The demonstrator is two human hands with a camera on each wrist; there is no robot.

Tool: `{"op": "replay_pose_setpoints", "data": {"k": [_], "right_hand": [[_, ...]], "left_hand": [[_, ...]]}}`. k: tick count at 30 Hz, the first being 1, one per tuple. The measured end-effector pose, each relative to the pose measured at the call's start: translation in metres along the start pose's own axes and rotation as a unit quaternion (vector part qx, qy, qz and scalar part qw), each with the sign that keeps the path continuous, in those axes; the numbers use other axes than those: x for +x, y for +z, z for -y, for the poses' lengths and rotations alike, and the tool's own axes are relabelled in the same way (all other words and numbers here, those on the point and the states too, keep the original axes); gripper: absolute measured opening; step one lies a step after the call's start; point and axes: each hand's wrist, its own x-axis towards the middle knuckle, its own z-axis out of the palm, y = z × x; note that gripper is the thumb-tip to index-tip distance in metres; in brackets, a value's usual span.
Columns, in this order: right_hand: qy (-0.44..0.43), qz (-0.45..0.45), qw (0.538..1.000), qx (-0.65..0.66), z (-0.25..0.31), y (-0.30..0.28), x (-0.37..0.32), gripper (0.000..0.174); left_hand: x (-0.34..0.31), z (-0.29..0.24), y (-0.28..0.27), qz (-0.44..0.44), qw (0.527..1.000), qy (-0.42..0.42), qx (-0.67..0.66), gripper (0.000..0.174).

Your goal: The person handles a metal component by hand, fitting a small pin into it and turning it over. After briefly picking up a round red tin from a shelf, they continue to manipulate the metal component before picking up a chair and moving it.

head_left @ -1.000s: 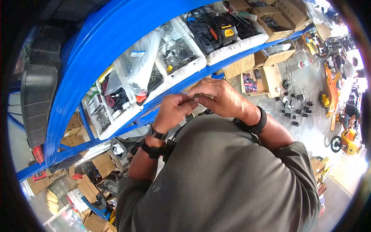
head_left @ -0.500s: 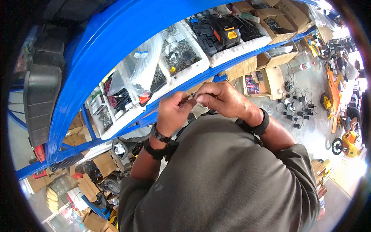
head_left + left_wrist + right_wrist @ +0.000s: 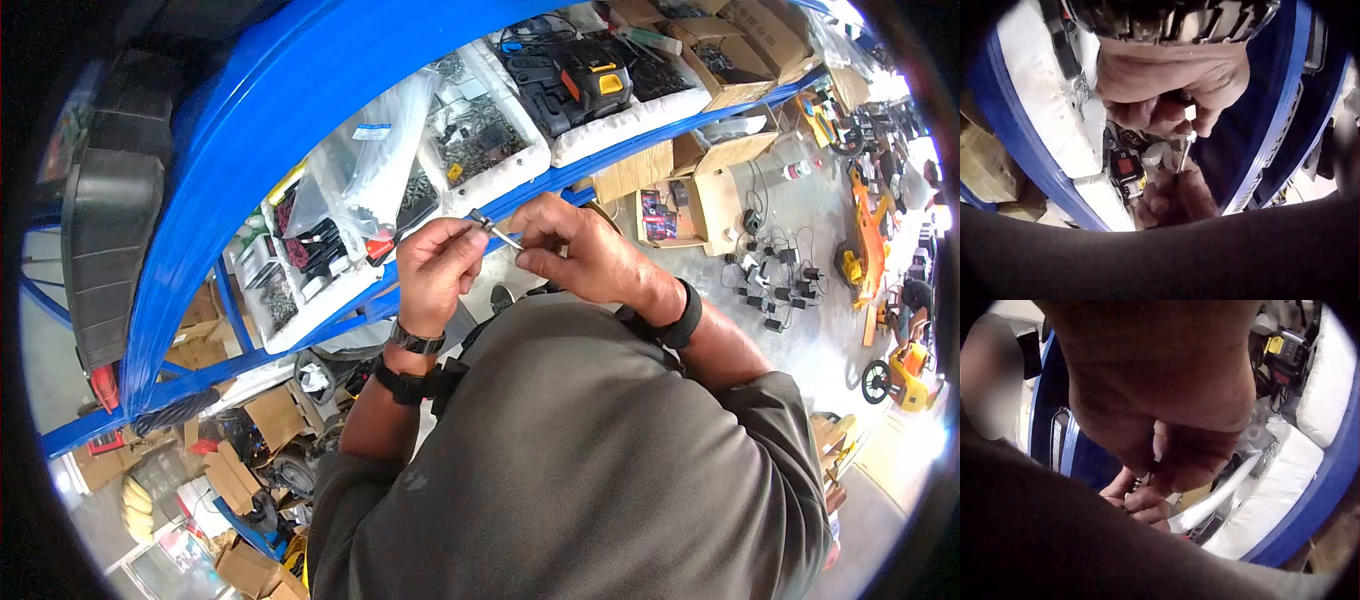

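Note:
In front of the chest, the left hand [image 3: 432, 278] pinches a small dark metal piece [image 3: 480, 217] between thumb and forefinger. Toward the other hand slants a slim silver rod [image 3: 507, 238], one end beside that piece. The right hand [image 3: 578, 252] holds the rod's other end with thumb and curled fingers. From the left wrist, the rod [image 3: 1185, 154] shows bright between the two hands, its lower end among the right hand's fingers [image 3: 1200, 197]. In the right wrist view the right hand [image 3: 1166, 419] hides most of the rod.
Along a blue shelf beam [image 3: 575, 165] stand white foam trays [image 3: 520, 165] of small metal parts. A clear plastic bag [image 3: 375, 170] lies over one, and a black battery tool [image 3: 590, 85] on another. Cardboard boxes [image 3: 725, 200] and black adapters [image 3: 775, 290] lie beyond on the floor.
The hands have drawn slightly apart, baring the silver rod between them. The left hand has turned, so the small metal piece now shows at its fingertips.

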Motion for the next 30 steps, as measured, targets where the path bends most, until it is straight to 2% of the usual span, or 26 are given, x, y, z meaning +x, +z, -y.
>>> {"op": "replay_pose_setpoints", "data": {"k": [3, 7, 11, 12, 14, 15, 17, 18, 21, 22, 25, 28, 30], "right_hand": [[0.057, 0.006, 0.994, 0.091, -0.023, 0.004, 0.002, 0.021], [0.098, 0.021, 0.985, 0.142, -0.015, -0.001, 0.004, 0.016], [0.101, -0.016, 0.979, 0.176, -0.012, -0.004, 0.004, 0.02], [0.108, -0.017, 0.977, 0.181, -0.004, -0.006, 0.004, 0.019], [0.116, -0.013, 0.978, 0.17, 0.014, -0.011, 0.004, 0.017], [0.073, -0.006, 0.983, 0.168, 0.012, -0.01, 0.003, 0.017], [-0.013, 0.009, 0.987, 0.161, 0.006, -0.008, 0.0, 0.017], [-0.006, 0.019, 0.987, 0.16, 0.011, -0.009, -0.002, 0.017], [-0.062, 0.04, 0.991, 0.113, -0.003, -0.001, -0.003, 0.016], [-0.045, 0.053, 0.995, 0.074, 0.0, -0.003, -0.004, 0.015], [0.086, 0.066, 0.994, 0.022, 0.006, -0.006, -0.002, 0.018], [0.084, 0.0, 0.995, 0.059, 0.001, -0.007, -0.001, 0.021], [0.124, -0.006, 0.98, 0.155, 0.003, -0.012, -0.002, 0.022]], "left_hand": [[-0.005, -0.006, 0.002, 0.044, 0.998, -0.03, -0.04, 0.016], [-0.007, -0.01, 0.003, 0.126, 0.989, -0.069, -0.039, 0.017], [-0.006, -0.012, 0.009, 0.202, 0.969, -0.127, 0.063, 0.019], [-0.006, -0.014, 0.011, 0.196, 0.962, -0.152, 0.109, 0.019], [-0.004, -0.009, 0.012, 0.167, 0.966, -0.14, 0.136, 0.018], [-0.003, -0.007, 0.012, 0.151, 0.968, -0.133, 0.149, 0.017], [-0.001, -0.008, 0.015, 0.093, 0.981, -0.133, 0.107, 0.017], [0.0, -0.008, 0.016, 0.064, 0.985, -0.132, 0.085, 0.017], [0.002, 0.001, 0.008, 0.013, 0.995, -0.095, 0.032, 0.018], [0.002, 0.0, 0.007, 0.013, 0.997, -0.078, 0.022, 0.019], [-0.001, -0.005, 0.008, 0.014, 0.998, -0.063, 0.021, 0.017], [-0.005, -0.012, 0.01, 0.064, 0.992, -0.091, 0.057, 0.017], [-0.006, -0.011, 0.01, 0.127, 0.977, -0.112, 0.129, 0.017]]}}
